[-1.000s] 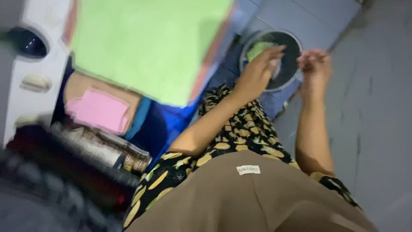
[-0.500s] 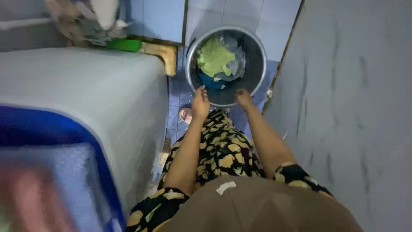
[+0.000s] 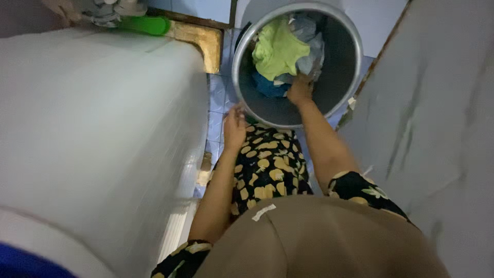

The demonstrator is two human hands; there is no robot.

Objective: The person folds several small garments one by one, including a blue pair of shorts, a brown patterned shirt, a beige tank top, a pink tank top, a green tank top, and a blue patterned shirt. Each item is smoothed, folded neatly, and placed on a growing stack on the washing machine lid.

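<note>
— Why is the left hand on the round grey metal basin?
— It holds the rim steady; the right hand inside seems to grasp the pale crumpled cloth.

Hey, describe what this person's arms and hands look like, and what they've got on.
Both forearms are bare, with no gloves, and no watch or rings that I can make out on the left hand or right hand. Each arm ends at a short black sleeve printed with yellow shapes, matching the patterned garment below.
</note>
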